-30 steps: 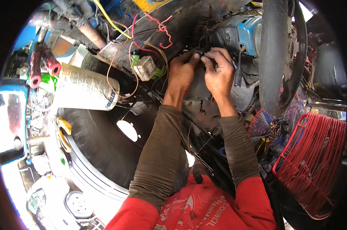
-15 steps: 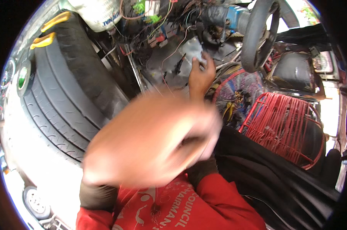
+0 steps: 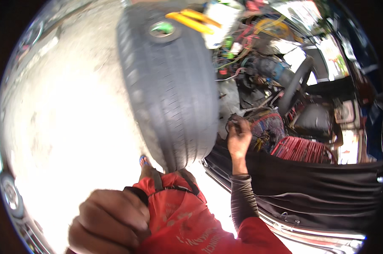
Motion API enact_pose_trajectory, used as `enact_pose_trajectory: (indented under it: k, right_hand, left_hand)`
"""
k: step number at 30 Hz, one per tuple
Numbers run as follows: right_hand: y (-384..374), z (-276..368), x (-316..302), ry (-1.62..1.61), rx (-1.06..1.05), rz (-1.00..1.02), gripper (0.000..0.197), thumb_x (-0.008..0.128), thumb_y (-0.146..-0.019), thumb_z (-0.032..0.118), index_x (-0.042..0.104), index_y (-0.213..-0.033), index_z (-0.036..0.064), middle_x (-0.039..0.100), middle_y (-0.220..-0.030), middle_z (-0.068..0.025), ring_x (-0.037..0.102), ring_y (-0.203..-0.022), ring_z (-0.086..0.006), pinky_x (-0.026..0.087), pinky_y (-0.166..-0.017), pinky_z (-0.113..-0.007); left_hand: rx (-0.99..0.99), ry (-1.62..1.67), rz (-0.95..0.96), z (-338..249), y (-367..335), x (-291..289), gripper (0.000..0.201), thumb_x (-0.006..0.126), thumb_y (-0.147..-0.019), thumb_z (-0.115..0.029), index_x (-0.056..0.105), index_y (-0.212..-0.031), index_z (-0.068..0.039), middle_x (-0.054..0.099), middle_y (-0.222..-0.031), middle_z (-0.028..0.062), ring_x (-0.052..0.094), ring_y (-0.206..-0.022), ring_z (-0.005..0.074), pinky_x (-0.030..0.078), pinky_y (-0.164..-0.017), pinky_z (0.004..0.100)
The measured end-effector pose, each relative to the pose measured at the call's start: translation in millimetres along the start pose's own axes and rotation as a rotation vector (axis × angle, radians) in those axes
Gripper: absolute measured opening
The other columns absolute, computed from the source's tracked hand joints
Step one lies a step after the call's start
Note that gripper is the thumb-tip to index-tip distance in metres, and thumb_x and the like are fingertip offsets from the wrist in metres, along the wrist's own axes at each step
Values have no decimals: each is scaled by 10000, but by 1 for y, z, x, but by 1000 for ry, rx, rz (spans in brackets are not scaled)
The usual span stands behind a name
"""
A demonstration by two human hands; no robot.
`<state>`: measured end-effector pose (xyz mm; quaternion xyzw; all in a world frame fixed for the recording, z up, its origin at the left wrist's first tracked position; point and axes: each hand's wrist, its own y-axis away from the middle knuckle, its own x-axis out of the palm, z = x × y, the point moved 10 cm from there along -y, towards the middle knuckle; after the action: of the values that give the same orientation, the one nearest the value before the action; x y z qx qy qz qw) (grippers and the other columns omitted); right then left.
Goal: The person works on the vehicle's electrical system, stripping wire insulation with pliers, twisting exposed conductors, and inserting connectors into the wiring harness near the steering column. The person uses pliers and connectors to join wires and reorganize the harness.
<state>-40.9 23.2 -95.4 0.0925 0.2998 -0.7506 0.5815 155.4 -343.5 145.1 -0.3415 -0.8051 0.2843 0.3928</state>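
My left hand (image 3: 109,222) is raised close at the lower left, its fingers curled into a fist. Whatever the fist may hold is hidden. Over by the vehicle's doorway, my right hand (image 3: 239,139) pinches a small dark piece (image 3: 233,120), too blurred to name. Just left of that hand stands a big black tyre (image 3: 174,97). On top of the tyre rest a roll of tape (image 3: 165,31) with a green core and a yellow-handled hand tool (image 3: 193,20). Loose wiring (image 3: 242,55) hangs from the opened dashboard beyond my right hand.
A steering wheel (image 3: 296,82) and a red corded seat (image 3: 303,150) are inside the vehicle. Black cloth (image 3: 310,178) drapes along its side at my right. Bright ground (image 3: 73,127) stretches to the left, with a wheel (image 3: 11,194) at the far left edge.
My view has swung left, bringing the tyre to the middle. The blurred left hand has moved from the centre to the lower left. My right hand now pinches a dark piece.
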Motion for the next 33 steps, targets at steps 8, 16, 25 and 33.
enact_pose_trajectory:
  k: [8, 16, 25, 33]
  right_hand:
    - [33, -21, 5, -44, 140, 67, 182, 677, -908, -61, 693, -1088, -35, 645, -1028, -85, 628, -861, -142, 502, -743, -271]
    - [81, -25, 31, -128, 148, 140, 267, 618, -899, -8, 693, -1148, -68, 734, -1035, -69, 622, -944, -133, 483, -893, -281]
    - [76, -57, 32, 26, 287, 84, 271, 560, -913, -50, 688, -1149, -88, 735, -1012, -99, 668, -912, -150, 527, -835, -279]
    - [92, -68, 39, -78, 293, 125, 192, 633, -956, 2, 720, -1125, -25, 759, -1002, -107, 695, -880, -175, 539, -818, -301]
  left_hand:
    - [956, -1843, 482, 2, 55, 9, 523, 364, -1097, -293, 649, -723, -64, 691, -769, 98, 688, -722, 227, 578, -661, 351]
    - [527, -1008, 959, 39, 104, 34, 448, 439, -1048, -290, 642, -714, -72, 679, -758, 79, 671, -713, 206, 558, -658, 337]
    - [157, -527, 1177, 70, 135, 27, 372, 523, -992, -288, 635, -703, -81, 665, -745, 57, 652, -704, 182, 536, -654, 321]
    - [12, -415, 1270, 84, 137, 35, 318, 598, -943, -286, 628, -694, -89, 653, -733, 38, 635, -696, 160, 515, -652, 307]
